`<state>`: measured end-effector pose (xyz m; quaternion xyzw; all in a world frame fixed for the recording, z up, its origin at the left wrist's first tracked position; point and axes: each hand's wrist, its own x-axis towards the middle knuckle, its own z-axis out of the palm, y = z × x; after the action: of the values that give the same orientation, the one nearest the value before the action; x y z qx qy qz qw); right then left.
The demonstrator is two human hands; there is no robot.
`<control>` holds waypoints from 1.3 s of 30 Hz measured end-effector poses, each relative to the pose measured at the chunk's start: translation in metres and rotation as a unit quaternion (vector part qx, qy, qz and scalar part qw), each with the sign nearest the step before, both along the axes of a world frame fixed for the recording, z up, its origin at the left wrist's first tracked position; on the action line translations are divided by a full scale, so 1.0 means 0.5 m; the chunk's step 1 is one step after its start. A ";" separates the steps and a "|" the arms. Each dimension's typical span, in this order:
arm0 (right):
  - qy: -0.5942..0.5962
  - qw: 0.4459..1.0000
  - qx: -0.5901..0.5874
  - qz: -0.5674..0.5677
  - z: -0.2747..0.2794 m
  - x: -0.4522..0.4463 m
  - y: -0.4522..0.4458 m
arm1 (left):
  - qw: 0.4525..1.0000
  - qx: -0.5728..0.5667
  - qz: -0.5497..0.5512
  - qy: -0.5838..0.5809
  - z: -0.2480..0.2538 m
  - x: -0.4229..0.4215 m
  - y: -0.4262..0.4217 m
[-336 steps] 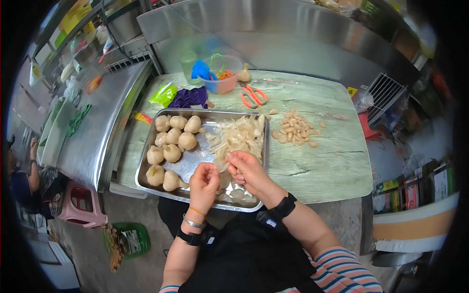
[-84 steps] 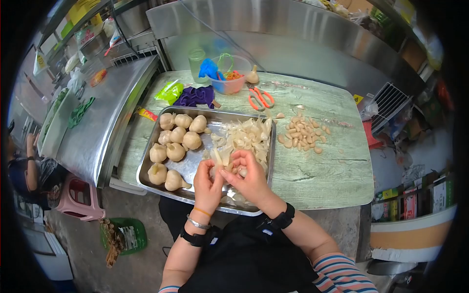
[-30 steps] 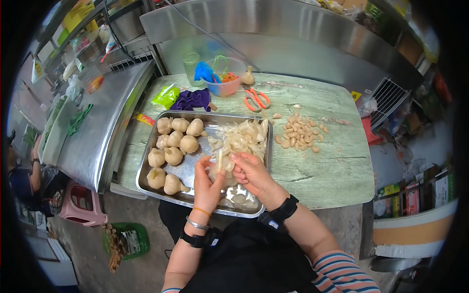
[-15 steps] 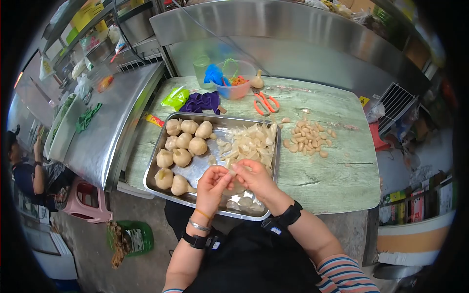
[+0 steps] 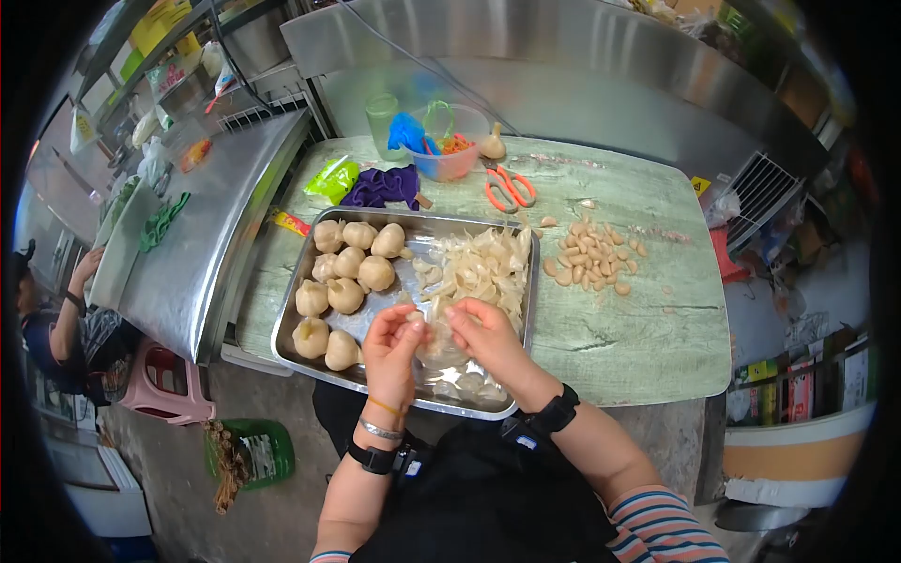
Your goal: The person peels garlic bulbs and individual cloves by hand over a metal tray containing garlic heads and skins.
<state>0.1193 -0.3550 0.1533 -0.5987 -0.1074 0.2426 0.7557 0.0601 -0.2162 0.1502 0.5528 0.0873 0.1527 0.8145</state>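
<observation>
Over the near part of a metal tray (image 5: 282, 324), my left hand (image 5: 389, 347) has its fingers closed on a pale garlic clove (image 5: 415, 320). My right hand (image 5: 496, 342) is a little to the right, thumb and fingertips pinched together; what is between them blends with the pale skins behind. Whole garlic bulbs (image 5: 345, 296) fill the tray's left side, several in number. A heap of papery garlic skins (image 5: 486, 272) lies at the tray's right, beyond my right hand. Loose garlic cloves (image 5: 591, 255) are spread on the table right of the tray.
Orange-handled scissors (image 5: 510, 190) lie behind the tray. Further back stand a plastic bowl (image 5: 455, 167) and a garlic bulb (image 5: 493, 144). A purple cloth (image 5: 383, 188) and green packet (image 5: 332, 179) lie at the back left. Another person's arm (image 5: 70, 314) shows at far left.
My hands have drawn apart, the left one moving slightly left and turning more upright. The clove now shows at its fingertips. The whole view has shifted a little.
</observation>
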 end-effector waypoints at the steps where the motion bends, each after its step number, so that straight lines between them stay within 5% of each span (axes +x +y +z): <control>1: -0.002 1.000 0.001 0.001 0.007 0.001 -0.002 | 0.998 -0.052 0.033 -0.019 0.005 0.001 0.001; 4: 0.033 0.998 -0.026 0.035 0.013 -0.001 -0.012 | 0.994 -0.105 0.041 -0.011 0.017 -0.003 0.006; 7: -0.107 0.986 -0.088 0.087 -0.019 -0.004 0.000 | 0.988 -0.151 0.027 -0.022 0.026 -0.004 0.010; 10: -0.110 0.993 -0.028 -0.036 -0.009 0.000 0.003 | 0.989 -0.144 0.034 -0.020 0.028 -0.004 0.009; 12: 0.057 0.997 0.052 0.017 0.010 0.010 -0.024 | 0.988 -0.141 0.040 -0.046 0.025 -0.007 0.010; 17: 0.093 0.988 0.116 0.046 0.016 0.013 -0.019 | 0.983 -0.177 0.023 -0.034 0.026 0.001 0.008; 19: 0.067 0.991 0.097 0.064 0.014 0.009 -0.016 | 0.976 0.216 -0.015 0.009 0.051 -0.004 -0.005; 20: 0.069 0.991 0.097 0.064 0.011 0.007 -0.013 | 0.901 0.432 0.024 -0.018 0.077 -0.004 -0.017; 21: 0.003 0.997 0.057 0.055 0.008 0.004 -0.009 | 0.901 0.432 0.024 -0.016 0.073 0.001 -0.022; 23: -0.062 0.997 0.017 0.046 0.004 -0.002 -0.003 | 0.817 0.568 0.038 -0.088 0.054 0.012 -0.027; 25: -0.095 0.995 -0.002 0.042 0.005 -0.003 0.001 | 0.836 0.543 0.041 -0.066 0.031 0.013 -0.021; 27: -0.060 0.997 -0.002 0.049 0.021 -0.003 -0.006 | 0.939 0.334 -0.011 0.077 0.023 0.008 -0.008; 28: -0.025 0.998 -0.003 0.058 0.026 -0.004 -0.008 | 0.957 0.288 -0.030 0.025 0.027 0.007 -0.008; 39: -0.039 0.998 0.043 0.006 0.022 -0.002 -0.006 | 0.986 0.158 -0.018 0.037 0.017 -0.004 0.012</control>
<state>0.1181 -0.3581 0.1641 -0.5739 -0.1509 0.2185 0.7747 0.0582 -0.2104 0.1587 0.6817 0.0822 0.1290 0.7155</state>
